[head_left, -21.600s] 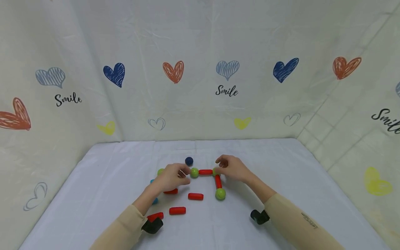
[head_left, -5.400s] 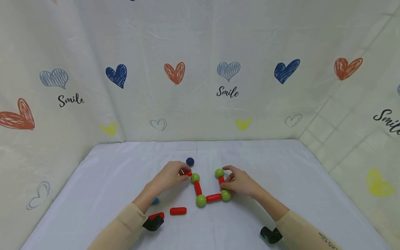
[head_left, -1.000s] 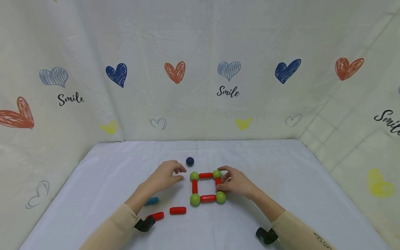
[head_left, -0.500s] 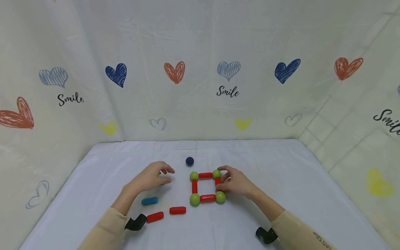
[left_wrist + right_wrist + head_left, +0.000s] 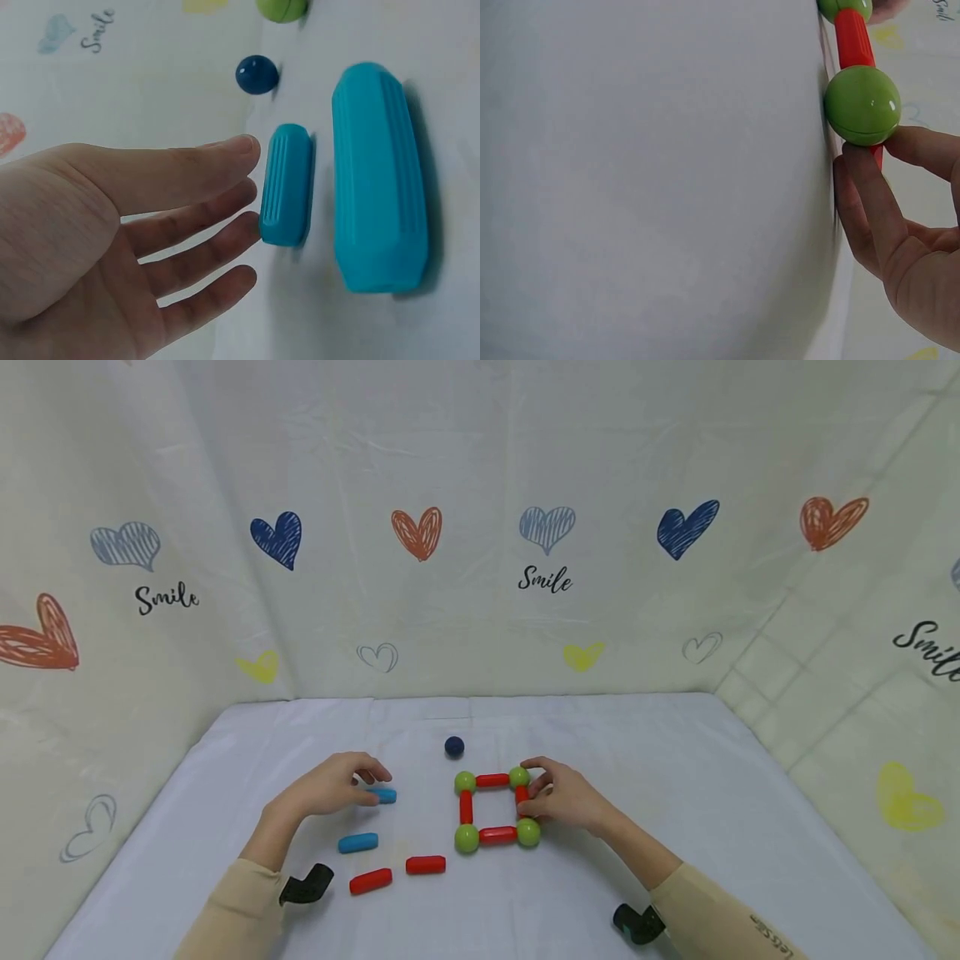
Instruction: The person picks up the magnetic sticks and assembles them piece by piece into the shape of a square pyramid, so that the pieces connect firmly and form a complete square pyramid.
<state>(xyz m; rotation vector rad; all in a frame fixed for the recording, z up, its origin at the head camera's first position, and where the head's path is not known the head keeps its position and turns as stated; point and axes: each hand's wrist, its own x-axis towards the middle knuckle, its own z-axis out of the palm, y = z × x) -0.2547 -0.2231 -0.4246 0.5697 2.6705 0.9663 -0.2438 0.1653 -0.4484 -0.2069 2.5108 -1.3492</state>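
Green balls and red building sticks form a square (image 5: 498, 835) on the cloth. My right hand (image 5: 566, 793) is at its right side, fingers on both sides of a red stick (image 5: 522, 795) beneath a green ball (image 5: 519, 777). In the right wrist view, fingertips meet the near green ball (image 5: 863, 105) around the stick's end. My left hand (image 5: 330, 785) hovers with loosely bent fingers beside a blue stick (image 5: 387, 796), holding nothing. The left wrist view places its fingertips right at that farther blue stick (image 5: 286, 186); the nearer blue stick (image 5: 380, 180) lies apart.
Two loose red sticks (image 5: 425, 865) (image 5: 371, 882) lie at the front, below the second blue stick (image 5: 357, 842). A dark blue ball (image 5: 454, 747) sits behind the square. White cloth (image 5: 637, 735) covers the table, with a printed curtain (image 5: 480, 627) at the back.
Earlier, the red sticks and green balls formed an L, then a U; now they close into a square. My left hand has moved left, away from it. The right hand stays put lately.
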